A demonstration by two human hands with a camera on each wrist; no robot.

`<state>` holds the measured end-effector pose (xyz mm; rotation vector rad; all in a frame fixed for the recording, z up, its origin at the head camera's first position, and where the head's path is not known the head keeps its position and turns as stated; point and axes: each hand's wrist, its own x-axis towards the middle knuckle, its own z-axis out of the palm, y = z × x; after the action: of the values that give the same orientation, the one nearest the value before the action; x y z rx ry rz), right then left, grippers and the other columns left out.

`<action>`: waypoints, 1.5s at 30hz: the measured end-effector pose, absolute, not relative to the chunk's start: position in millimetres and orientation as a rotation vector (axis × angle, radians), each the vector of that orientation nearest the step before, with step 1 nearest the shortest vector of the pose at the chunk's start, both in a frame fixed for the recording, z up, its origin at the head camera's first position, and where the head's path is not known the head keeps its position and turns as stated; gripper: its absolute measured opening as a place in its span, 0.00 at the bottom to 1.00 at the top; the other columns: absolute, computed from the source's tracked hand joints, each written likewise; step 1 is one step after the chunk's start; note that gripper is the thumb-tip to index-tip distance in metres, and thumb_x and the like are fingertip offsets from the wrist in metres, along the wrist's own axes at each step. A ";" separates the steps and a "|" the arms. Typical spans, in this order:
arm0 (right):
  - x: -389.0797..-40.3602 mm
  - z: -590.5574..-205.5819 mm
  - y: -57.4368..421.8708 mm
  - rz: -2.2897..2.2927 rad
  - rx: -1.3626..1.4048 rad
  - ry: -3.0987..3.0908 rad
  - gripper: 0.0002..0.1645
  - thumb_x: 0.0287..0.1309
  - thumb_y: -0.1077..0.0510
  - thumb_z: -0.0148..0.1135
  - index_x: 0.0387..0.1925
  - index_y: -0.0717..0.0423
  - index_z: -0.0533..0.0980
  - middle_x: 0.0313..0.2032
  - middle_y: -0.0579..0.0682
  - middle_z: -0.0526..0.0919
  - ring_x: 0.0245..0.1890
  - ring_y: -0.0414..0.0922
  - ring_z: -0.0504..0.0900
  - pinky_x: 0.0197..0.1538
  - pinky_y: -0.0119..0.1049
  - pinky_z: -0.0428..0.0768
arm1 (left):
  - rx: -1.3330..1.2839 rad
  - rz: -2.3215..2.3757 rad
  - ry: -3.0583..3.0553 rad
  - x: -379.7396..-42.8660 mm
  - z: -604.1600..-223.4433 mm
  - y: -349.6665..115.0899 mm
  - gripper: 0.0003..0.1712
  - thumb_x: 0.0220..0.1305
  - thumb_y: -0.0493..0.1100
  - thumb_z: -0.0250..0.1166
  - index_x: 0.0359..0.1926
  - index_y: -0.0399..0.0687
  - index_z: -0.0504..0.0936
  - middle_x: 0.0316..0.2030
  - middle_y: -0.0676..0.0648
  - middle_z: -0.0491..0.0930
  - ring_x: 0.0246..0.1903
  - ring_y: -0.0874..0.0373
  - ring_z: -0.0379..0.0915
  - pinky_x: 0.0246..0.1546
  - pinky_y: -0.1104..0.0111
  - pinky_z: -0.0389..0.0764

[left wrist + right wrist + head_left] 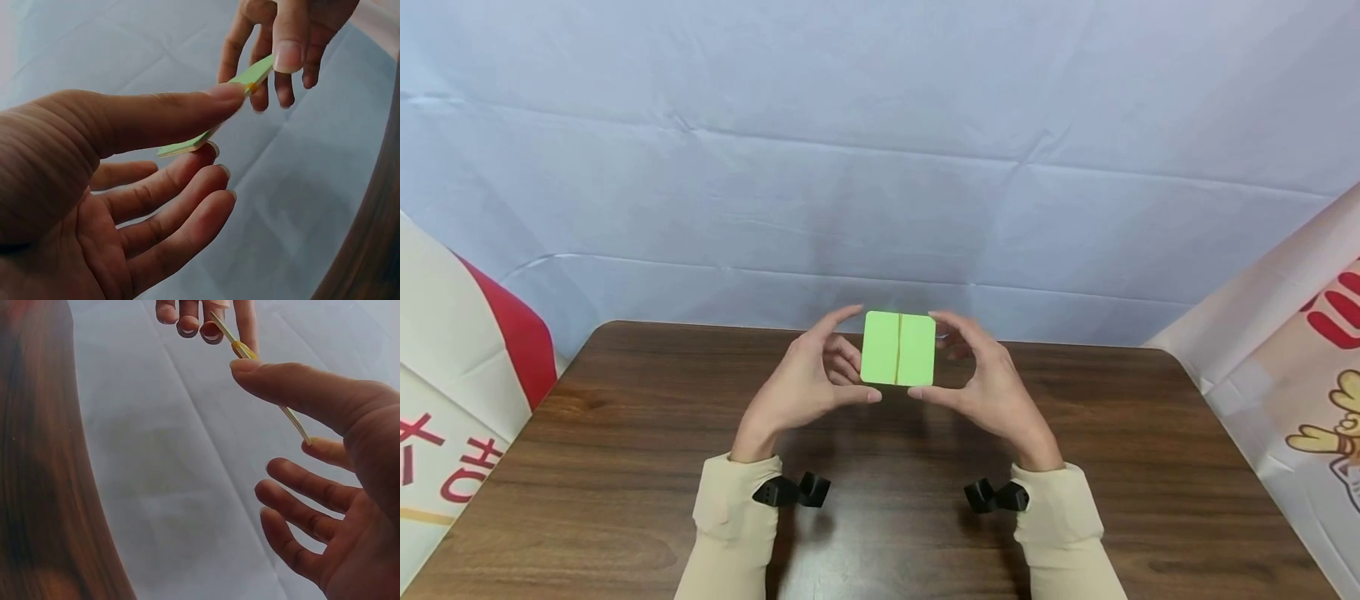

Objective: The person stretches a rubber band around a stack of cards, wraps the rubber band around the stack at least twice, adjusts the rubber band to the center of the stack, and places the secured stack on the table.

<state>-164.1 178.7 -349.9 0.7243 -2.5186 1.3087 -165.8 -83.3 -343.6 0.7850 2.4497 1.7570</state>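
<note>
A thin stack of light green square cards with rounded corners is held up above the far part of the table. One yellowish rubber band runs round its middle. On the left side, my left hand grips it by the edges, thumb at the bottom and forefinger near the top corner. My right hand pinches the opposite side in the same way. Both wrist views show the stack nearly edge-on, with the other fingers spread beneath or behind it.
The brown wooden table spans the lower part of the head view. Behind it hangs a pale creased cloth. Printed banners stand at the left and right. A small black device sits on each wrist.
</note>
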 end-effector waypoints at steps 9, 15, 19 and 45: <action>-175.7 -371.7 177.1 1.331 0.686 -2.684 0.55 0.39 0.54 0.87 0.69 0.53 0.68 0.51 0.49 0.79 0.51 0.51 0.78 0.53 0.51 0.80 | 0.783 1.492 2.620 -177.1 -364.5 -84.6 0.53 0.45 0.34 0.83 0.71 0.39 0.65 0.29 0.51 0.81 0.29 0.60 0.79 0.35 0.66 0.83; -183.1 -391.0 172.9 1.280 0.679 -2.843 0.55 0.41 0.50 0.86 0.70 0.56 0.68 0.52 0.50 0.79 0.52 0.52 0.79 0.54 0.51 0.80 | 0.650 1.279 2.703 -182.4 -378.8 -86.1 0.50 0.42 0.41 0.86 0.67 0.41 0.70 0.29 0.53 0.80 0.28 0.61 0.76 0.37 0.65 0.80; -186.2 -404.5 167.3 1.173 0.666 -2.976 0.56 0.43 0.46 0.85 0.71 0.58 0.67 0.52 0.51 0.78 0.52 0.50 0.78 0.54 0.49 0.79 | 0.529 1.104 2.733 -185.8 -390.7 -84.2 0.50 0.41 0.45 0.87 0.66 0.43 0.72 0.30 0.54 0.79 0.27 0.60 0.74 0.36 0.62 0.77; -192.3 -438.0 157.3 0.840 0.423 -3.161 0.55 0.54 0.40 0.76 0.75 0.59 0.63 0.57 0.57 0.67 0.53 0.54 0.62 0.50 0.50 0.59 | 0.312 0.989 2.751 -198.3 -435.9 -67.0 0.48 0.51 0.52 0.82 0.72 0.50 0.71 0.36 0.48 0.69 0.38 0.51 0.59 0.39 0.61 0.59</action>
<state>-192.3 157.3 -438.0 0.4233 -3.1609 0.8396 -198.3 -67.0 -435.9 0.3120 2.7514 0.9892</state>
